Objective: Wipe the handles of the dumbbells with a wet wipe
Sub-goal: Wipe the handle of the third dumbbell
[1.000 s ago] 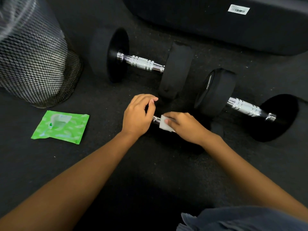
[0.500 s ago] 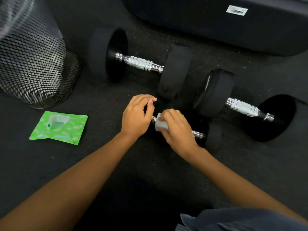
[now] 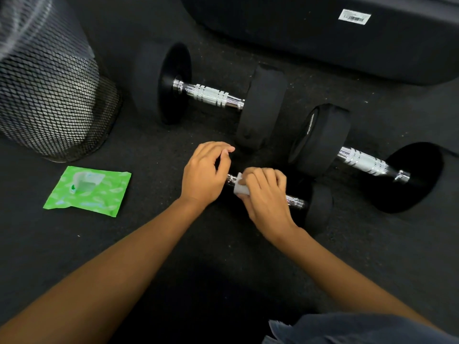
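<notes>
Three black dumbbells with chrome handles lie on the dark floor. The nearest, smallest dumbbell [image 3: 319,207] lies under my hands. My right hand [image 3: 264,194] is curled round its handle with a white wet wipe [image 3: 240,186] wrapped between palm and bar. My left hand [image 3: 205,173] grips the left weight of that dumbbell, which it hides. A large dumbbell [image 3: 213,95] lies behind, and another dumbbell [image 3: 362,161] lies to the right.
A green wet-wipe pack [image 3: 88,191] lies on the floor to the left. A black mesh bin [image 3: 49,95] stands at the far left. A dark padded bench [image 3: 323,33] with a white label runs along the back.
My right hand has slid the wipe left along the handle and turned over it, baring the handle's right end. The left hand has stayed on the left weight.
</notes>
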{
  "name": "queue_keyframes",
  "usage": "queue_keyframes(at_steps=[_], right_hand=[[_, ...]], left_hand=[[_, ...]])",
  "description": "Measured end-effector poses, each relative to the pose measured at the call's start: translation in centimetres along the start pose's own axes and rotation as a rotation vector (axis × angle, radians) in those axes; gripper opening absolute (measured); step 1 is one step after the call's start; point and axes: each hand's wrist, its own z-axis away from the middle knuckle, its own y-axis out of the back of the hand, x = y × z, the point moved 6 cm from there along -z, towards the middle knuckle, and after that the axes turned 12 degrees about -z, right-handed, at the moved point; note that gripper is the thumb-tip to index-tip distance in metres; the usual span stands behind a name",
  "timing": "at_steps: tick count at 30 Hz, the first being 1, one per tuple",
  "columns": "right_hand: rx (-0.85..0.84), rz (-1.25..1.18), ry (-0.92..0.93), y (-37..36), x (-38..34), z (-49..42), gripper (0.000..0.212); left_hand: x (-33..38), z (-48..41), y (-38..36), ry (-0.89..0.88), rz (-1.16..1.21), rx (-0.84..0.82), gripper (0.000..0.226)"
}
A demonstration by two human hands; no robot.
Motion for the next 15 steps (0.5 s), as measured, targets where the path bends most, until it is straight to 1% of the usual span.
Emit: queue_keyframes(at_steps=[4, 6, 9, 12, 14, 15], right_hand=[[-0.035, -0.109, 0.006, -0.5, -0.8, -1.9, 0.023], [-0.079, -0.137, -0.015, -0.6, -0.5, -1.9, 0.024], [-0.174, -0.223, -0.131, -0.3, 1.0, -1.6, 0.031], [-0.284, -0.373, -0.258, -0.3, 2.2, -2.3, 0.031], [-0.339, -0.424, -0.299, -0.6, 2.0, -3.0, 0.031], [-0.341, -0.418, -0.290, -0.8, 1.6, -3.3, 0.030]], left_hand=[[-0.1, 0.0, -0.1, -0.006, -0.012, -0.005, 0.039], [-0.2, 0.0, -0.1, -0.002, -0.013, -0.008, 0.039], [-0.2, 0.0, -0.1, 0.001, -0.010, -0.001, 0.038], [-0.1, 0.0, 0.0, 0.002, -0.003, 0.001, 0.038], [-0.1, 0.0, -0.1, -0.003, -0.001, -0.001, 0.038], [-0.1, 0.0, -0.1, -0.007, -0.002, 0.000, 0.038]])
